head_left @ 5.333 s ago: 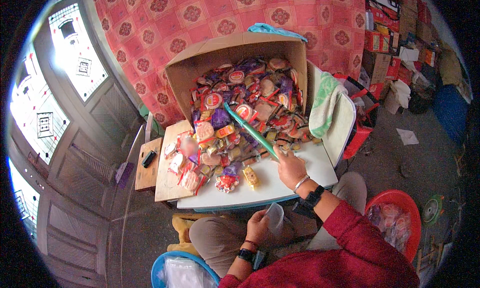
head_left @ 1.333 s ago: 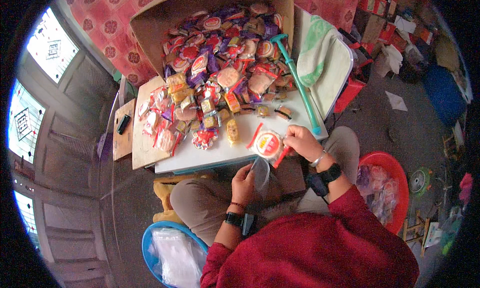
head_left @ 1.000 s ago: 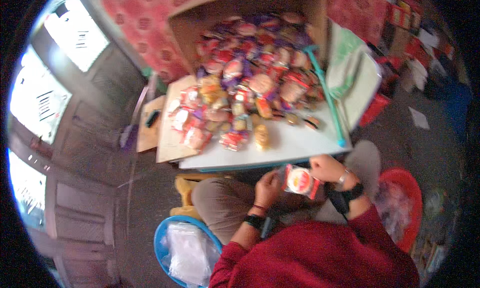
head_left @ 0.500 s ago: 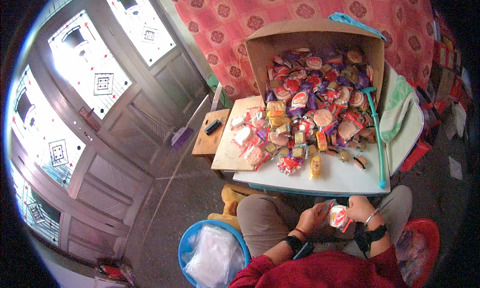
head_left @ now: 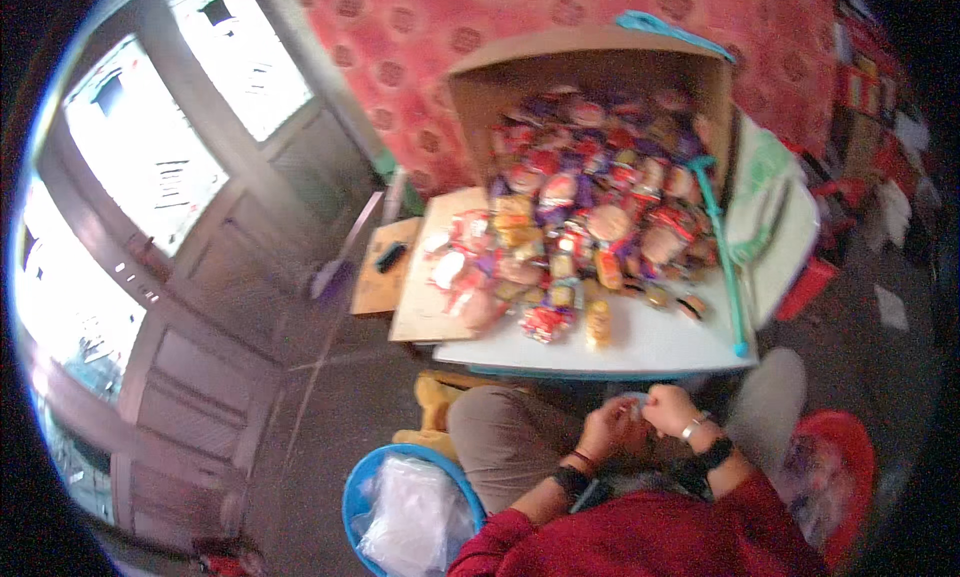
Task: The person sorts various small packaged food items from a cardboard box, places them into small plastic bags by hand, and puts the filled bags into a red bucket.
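My left hand [head_left: 608,429] and my right hand [head_left: 670,410] meet over my lap, fingers closed together. Between them a small pale packet [head_left: 634,401] shows only in part; the fingers cover the rest, and motion blurs it. In front of my knees, a heap of small wrapped packets [head_left: 610,222] spills from a cardboard box [head_left: 592,65] lying on its side. A yellow packet [head_left: 598,325] and a red-and-white one [head_left: 545,323] lie near the front edge of the white table [head_left: 660,349].
A teal stick [head_left: 722,257] lies along the table's right side beside a green-and-white towel [head_left: 765,192]. By my left leg stands a blue tub [head_left: 352,497] of clear plastic bags; at my right, a red basin [head_left: 858,457]. A dark object [head_left: 391,257] sits on a wooden stool [head_left: 372,295].
My head view has shifted, so the scene sits further left and is blurred. My hands have drawn closer together and turned, hiding most of the white-and-red packet that showed between them.
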